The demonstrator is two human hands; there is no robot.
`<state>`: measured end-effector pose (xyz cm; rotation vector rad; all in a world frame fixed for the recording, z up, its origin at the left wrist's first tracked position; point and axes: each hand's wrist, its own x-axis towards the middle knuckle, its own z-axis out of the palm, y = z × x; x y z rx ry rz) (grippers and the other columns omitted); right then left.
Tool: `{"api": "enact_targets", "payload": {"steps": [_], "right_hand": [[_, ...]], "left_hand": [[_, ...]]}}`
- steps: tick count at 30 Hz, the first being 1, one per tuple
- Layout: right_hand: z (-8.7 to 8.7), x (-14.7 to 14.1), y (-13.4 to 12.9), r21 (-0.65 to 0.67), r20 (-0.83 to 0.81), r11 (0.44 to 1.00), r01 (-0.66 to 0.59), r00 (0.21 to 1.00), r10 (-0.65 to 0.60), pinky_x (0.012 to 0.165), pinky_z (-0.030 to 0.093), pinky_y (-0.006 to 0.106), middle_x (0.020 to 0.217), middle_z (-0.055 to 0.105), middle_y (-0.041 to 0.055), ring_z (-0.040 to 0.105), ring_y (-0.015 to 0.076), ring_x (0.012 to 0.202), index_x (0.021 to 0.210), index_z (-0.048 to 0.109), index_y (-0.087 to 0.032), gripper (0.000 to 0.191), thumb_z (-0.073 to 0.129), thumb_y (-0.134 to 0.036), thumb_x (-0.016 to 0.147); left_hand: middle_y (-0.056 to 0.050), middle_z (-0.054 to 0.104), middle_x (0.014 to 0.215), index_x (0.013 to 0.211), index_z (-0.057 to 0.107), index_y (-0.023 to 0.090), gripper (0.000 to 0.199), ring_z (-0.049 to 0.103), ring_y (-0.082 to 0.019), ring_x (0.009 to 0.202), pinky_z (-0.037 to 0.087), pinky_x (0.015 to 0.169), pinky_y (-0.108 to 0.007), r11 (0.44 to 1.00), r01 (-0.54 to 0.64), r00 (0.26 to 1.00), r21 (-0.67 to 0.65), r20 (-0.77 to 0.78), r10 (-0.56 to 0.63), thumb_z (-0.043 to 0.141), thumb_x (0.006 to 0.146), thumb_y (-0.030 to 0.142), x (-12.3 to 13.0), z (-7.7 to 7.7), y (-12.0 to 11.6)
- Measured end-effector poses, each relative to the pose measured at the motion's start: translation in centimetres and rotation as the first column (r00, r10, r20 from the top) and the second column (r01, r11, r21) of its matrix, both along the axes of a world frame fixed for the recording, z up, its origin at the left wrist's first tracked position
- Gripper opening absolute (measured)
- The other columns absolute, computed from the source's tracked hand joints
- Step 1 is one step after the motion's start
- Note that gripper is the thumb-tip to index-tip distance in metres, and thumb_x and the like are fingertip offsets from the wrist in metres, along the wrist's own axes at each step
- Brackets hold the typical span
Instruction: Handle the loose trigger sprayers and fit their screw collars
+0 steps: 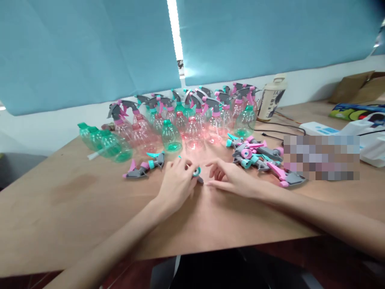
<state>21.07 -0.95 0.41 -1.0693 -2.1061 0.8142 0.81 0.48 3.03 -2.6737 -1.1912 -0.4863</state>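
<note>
Near the middle of the table, my left hand (179,180) is closed round a grey spray head with a teal collar (196,171); most of it is hidden by the fingers. Just to its right, my right hand (230,176) has its fingers apart and curved, with nothing in them. Two loose spray heads, one with a pink collar (138,170) and one with a teal collar (156,160), lie left of my left hand. Beyond my right hand lies a pile of grey, pink and teal spray heads (254,154).
Several clear green and pink bottles stand behind my hands, including a capless-sprayer green bottle (171,136); many others carry spray heads. Green bottles (112,144) lean at the left. A beige tumbler (272,98), black cable (267,135), white device (319,129) and cardboard box (355,88) are at the right.
</note>
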Motion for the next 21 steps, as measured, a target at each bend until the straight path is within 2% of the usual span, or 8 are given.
{"api": "enact_targets", "payload": {"steps": [3,7,9,14,18,21], "right_hand": [[-0.5,0.0,0.2,-0.104,-0.155,0.994,-0.04,0.988,0.024,0.068,0.051,0.03,0.09,0.062,0.0038,0.061,0.014,0.076,0.124,0.041,-0.018,0.049,0.057,-0.043,0.085],[-1.0,0.3,0.3,-0.227,-0.269,0.974,0.023,0.959,-0.085,0.068,0.051,0.029,0.084,0.059,0.0025,0.061,0.014,0.076,0.124,0.041,-0.018,0.044,0.043,-0.047,0.091],[-1.0,0.3,0.3,-0.277,-0.286,0.96,0.038,0.951,-0.121,0.068,0.05,0.028,0.086,0.059,0.0035,0.061,0.0135,0.077,0.124,0.043,-0.017,0.044,0.039,-0.048,0.093],[-1.3,-0.6,1.1,-0.296,-0.257,0.954,0.036,0.96,-0.116,0.06,0.047,0.023,0.08,0.058,0.0022,0.058,0.0119,0.072,0.103,0.055,-0.016,0.041,0.035,-0.049,0.094],[-2.2,-1.3,1.9,-0.349,-0.313,0.935,0.064,0.932,-0.181,0.05,0.044,0.02,0.073,0.054,0.0005,0.054,0.0103,0.062,0.089,0.053,-0.016,0.044,0.034,-0.055,0.092],[-2.2,-1.3,1.9,-0.37,-0.343,0.928,0.053,0.92,-0.189,0.051,0.044,0.021,0.072,0.054,0.0001,0.052,0.009,0.058,0.086,0.052,-0.016,0.044,0.034,-0.055,0.092]], "left_hand": [[-0.008,0.061,0.102,0.108,0.057,0.018,0.026,0.056,-0.024,0.093,0.039,0.078,-0.039,0.991,0.113,0.994,-0.073,-0.007,-0.114,0.052,0.084,0.01,1.4,-0.6,0.9],[-0.006,0.06,0.103,0.117,0.051,0.02,0.039,0.057,-0.021,0.094,0.046,0.078,-0.034,0.956,0.208,0.96,-0.205,0.231,-0.159,0.053,0.08,0.007,2.4,-1.9,2.2],[-0.005,0.059,0.103,0.116,0.051,0.021,0.037,0.058,-0.02,0.093,0.048,0.077,-0.033,0.947,0.228,0.933,-0.226,0.328,-0.147,0.054,0.08,0.009,2.2,-2.8,2.4],[-0.006,0.06,0.104,0.111,0.054,0.02,0.028,0.058,-0.021,0.096,0.051,0.08,-0.036,0.963,0.227,0.902,-0.145,0.404,-0.152,0.058,0.083,0.017,0.8,-4.4,2.6],[-0.007,0.063,0.102,0.113,0.055,0.02,0.03,0.057,-0.021,0.095,0.051,0.08,-0.036,0.964,0.256,0.902,-0.071,0.376,-0.212,0.059,0.084,0.018,0.3,-4.4,2.9],[-0.006,0.065,0.098,0.115,0.055,0.019,0.032,0.054,-0.021,0.092,0.049,0.08,-0.036,0.965,0.26,0.91,-0.044,0.346,-0.229,0.061,0.083,0.018,0.4,-4.2,2.8]]}}
